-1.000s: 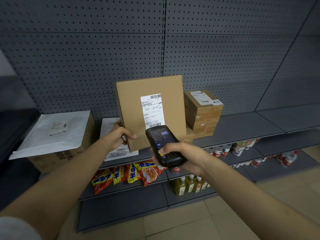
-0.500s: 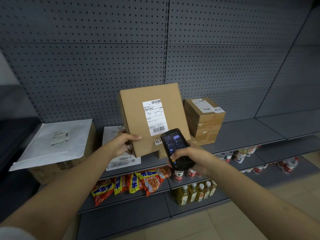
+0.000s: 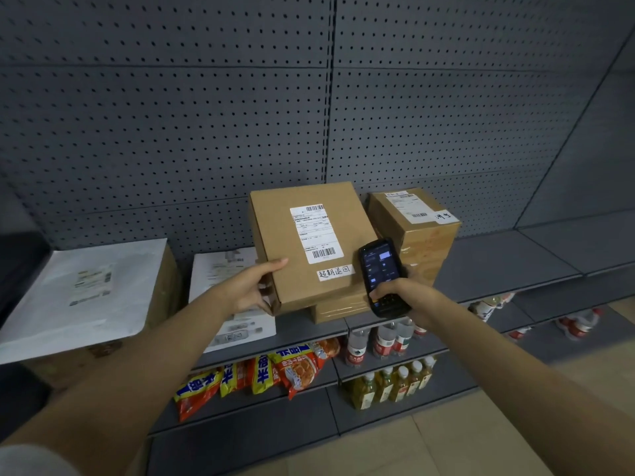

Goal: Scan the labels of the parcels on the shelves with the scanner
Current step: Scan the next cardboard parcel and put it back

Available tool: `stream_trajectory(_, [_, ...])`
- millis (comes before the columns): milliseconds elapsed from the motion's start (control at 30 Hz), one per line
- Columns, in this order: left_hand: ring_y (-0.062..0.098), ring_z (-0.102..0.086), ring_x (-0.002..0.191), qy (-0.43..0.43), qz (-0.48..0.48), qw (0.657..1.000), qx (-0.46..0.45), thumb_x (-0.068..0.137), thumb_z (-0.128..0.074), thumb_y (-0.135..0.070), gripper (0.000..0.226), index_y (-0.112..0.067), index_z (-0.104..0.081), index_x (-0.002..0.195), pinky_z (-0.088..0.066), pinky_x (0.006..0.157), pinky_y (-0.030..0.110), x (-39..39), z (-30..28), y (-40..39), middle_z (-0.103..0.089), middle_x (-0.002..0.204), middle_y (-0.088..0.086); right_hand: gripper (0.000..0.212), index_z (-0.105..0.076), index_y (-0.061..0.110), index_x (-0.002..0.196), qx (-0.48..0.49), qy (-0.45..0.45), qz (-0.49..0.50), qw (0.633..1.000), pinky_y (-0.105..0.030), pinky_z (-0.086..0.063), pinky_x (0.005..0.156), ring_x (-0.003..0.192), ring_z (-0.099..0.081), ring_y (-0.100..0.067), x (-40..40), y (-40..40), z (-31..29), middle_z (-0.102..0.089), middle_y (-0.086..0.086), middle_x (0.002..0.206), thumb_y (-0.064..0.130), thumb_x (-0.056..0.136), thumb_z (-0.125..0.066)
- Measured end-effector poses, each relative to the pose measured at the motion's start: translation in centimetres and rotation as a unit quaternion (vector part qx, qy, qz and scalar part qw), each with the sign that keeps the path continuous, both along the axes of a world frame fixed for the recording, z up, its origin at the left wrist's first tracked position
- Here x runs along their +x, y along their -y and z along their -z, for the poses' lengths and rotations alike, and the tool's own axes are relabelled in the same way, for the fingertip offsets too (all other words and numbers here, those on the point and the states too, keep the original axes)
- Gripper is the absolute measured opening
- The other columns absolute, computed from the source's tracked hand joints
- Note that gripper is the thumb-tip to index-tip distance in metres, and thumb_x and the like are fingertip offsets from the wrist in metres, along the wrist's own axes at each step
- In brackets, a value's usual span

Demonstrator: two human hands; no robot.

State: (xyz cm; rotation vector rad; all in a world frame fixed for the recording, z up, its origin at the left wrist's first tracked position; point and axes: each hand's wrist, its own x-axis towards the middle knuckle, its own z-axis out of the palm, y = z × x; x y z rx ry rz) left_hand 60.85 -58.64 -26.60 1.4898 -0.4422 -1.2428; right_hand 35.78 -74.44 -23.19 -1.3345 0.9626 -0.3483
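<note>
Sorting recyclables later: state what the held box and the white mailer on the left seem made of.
Held box: brown corrugated cardboard, matte; folded flap edges show at its lower left corner. White mailer: probably plastic film, slightly glossy, thin, overhanging its carton; paper not ruled out.

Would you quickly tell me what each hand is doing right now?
Left hand: closed, holding the flat box.
Right hand: closed, holding the scanner.

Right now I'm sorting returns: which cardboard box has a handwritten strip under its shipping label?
The flat box propped up by the left hand, beside the scanner. The cube box carries its handwritten tag on top.
</note>
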Motion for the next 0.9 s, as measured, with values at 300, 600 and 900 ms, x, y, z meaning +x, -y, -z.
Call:
stream_trajectory(300, [0.033, -0.052, 0.116, -0.048, -0.016, 0.998, 0.041, 0.085, -0.063, -0.042, 0.061, -0.025, -0.040, 0.139, -0.050, 0.079, 0.062, 2.1, 3.6, 8.3, -0.054, 0.129, 0.008, 0.068, -0.039, 0.019, 0.116, 0.009, -0.050, -0.008, 0.999, -0.037, -0.051, 0.071, 0.094, -0.058, -0.025, 1.8, 9.0, 2.5, -0.059, -0.005, 0.102, -0.007, 0.065, -0.075])
stream_trajectory(600, [0.031, -0.052, 0.113, -0.103, -0.055, 0.991, 0.060, 0.091, -0.060, -0.041, 0.052, -0.025, -0.041, 0.137, -0.041, 0.092, 0.070, 3.2, 7.5, 13.2, -0.054, 0.124, 0.007, 0.062, -0.043, 0.015, 0.116, 0.034, -0.076, -0.027, 0.996, -0.034, -0.050, 0.064, 0.087, -0.060, -0.024, 4.3, 14.7, 4.8, -0.062, -0.008, 0.098, -0.011, 0.068, -0.071])
stream_trajectory(900, [0.035, -0.050, 0.123, -0.134, -0.062, 0.986, 0.081, 0.087, -0.064, -0.045, 0.065, -0.022, -0.040, 0.143, -0.036, 0.098, 0.072, 4.6, 9.0, 15.2, -0.053, 0.134, 0.011, 0.049, -0.049, 0.015, 0.103, 0.045, -0.093, -0.034, 0.994, -0.040, -0.054, 0.072, 0.093, -0.063, -0.029, 6.6, 16.8, 6.5, -0.064, -0.012, 0.101, -0.010, 0.067, -0.072])
